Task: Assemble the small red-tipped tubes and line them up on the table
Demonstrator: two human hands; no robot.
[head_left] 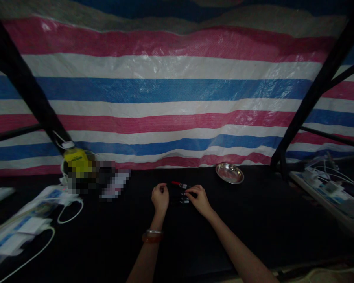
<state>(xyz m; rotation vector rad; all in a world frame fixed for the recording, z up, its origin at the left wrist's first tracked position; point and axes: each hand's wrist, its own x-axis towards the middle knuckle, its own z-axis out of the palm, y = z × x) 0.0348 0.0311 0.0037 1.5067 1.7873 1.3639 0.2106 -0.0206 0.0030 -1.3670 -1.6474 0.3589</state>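
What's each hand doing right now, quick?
Left hand: curled; can't tell whether it holds anything.
Right hand: partly closed at small black items; grip unclear.

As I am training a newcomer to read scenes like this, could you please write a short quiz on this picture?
1. True or false: bangles are worn on the left arm.
2. What is right by the fingertips of the right hand?
A) a power strip
B) small dark items with white marks
C) the striped sheet
3. Fill in: the metal dish lies to the ____ of the right hand.

Key: 1 true; 2 B; 3 right.
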